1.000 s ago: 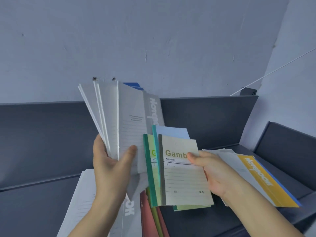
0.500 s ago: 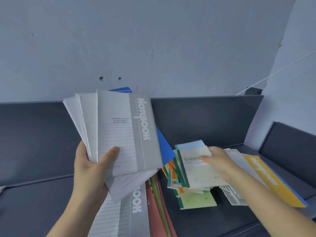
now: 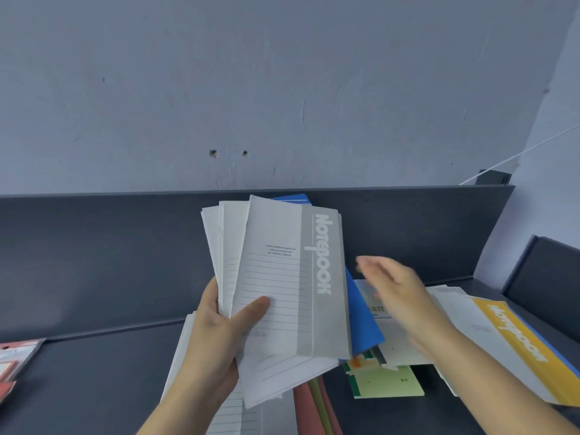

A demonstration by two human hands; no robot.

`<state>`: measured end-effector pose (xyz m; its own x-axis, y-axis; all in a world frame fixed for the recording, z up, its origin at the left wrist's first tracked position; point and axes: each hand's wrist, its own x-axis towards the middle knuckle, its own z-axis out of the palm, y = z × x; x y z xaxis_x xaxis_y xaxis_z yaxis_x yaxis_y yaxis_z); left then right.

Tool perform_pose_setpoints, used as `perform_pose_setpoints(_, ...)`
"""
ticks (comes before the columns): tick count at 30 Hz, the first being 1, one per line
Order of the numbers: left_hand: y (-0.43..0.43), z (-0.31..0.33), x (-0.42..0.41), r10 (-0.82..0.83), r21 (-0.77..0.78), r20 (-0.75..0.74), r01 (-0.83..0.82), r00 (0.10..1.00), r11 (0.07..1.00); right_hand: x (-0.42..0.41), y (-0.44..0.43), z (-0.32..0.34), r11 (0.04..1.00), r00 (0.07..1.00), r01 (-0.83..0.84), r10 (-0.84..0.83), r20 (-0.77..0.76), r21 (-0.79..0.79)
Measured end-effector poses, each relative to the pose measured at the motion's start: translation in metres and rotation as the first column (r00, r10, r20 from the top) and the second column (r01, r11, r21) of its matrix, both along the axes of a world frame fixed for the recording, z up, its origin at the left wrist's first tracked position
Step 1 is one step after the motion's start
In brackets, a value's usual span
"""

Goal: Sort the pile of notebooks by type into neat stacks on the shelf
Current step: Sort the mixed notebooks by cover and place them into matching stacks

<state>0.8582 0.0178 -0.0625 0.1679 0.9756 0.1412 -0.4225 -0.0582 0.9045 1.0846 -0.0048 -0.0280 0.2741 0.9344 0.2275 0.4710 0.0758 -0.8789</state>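
So the left hand is grasping a fanned bunch of grey notebooks, thumb pressed on the front cover and fingers behind. Their long axis runs up and away from the wrist, nearly upright, with the printed spine strip on the side toward the right hand. A blue notebook is tucked behind the fan.

The right hand is released, fingers straight and holding nothing. It sits just beside the fan's spine edge, above a messy heap of small notebooks on the shelf.

The bit that matters, I reckon: another grey notebook pile lies flat on the shelf directly under the left wrist, so the fan's home looks like straight down. The free right hand is the nearer one for squaring the bunch up first. A yellow notebook lies further out past the right forearm.

Hard to make out:
- The right hand is motion-blurred, so I can't tell if it touches the heap.
- The fan's count is unclear.
- The blue one is mostly hidden.
- The top small notebook's title is cut off by the hand.
- A red thing is clipped at the frame edge, well out past the left hand.
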Motion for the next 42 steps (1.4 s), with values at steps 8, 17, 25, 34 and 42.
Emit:
perform_pose_setpoints(8,-0.005,0.001,0.007,-0.079,-0.001,-0.044,0.079,0.996,0.997,-0.023,0.001,-0.012,0.998,0.932,0.005,-0.028,-0.362,-0.066)
perform_pose_setpoints(17,-0.003,0.003,0.000,-0.161,-0.010,0.015,0.161,0.987,0.987,-0.018,-0.012,-0.001,0.992,0.918,-0.056,0.008,-0.396,-0.110)
perform_pose_setpoints(25,0.005,-0.002,-0.008,-0.202,-0.092,0.053,0.206,0.978,0.974,-0.015,-0.014,0.017,0.952,0.842,-0.280,0.179,-0.508,-0.128)
perform_pose_setpoints(34,0.002,-0.012,-0.035,-0.139,-0.079,-0.073,0.133,0.988,0.988,-0.026,-0.014,0.031,0.989,0.986,-0.129,0.136,-0.097,0.070)
perform_pose_setpoints(42,0.005,-0.011,-0.107,0.232,-0.026,0.043,-0.231,0.972,0.973,-0.040,-0.021,0.001,0.989,0.958,-0.142,0.127,-0.256,-0.042)
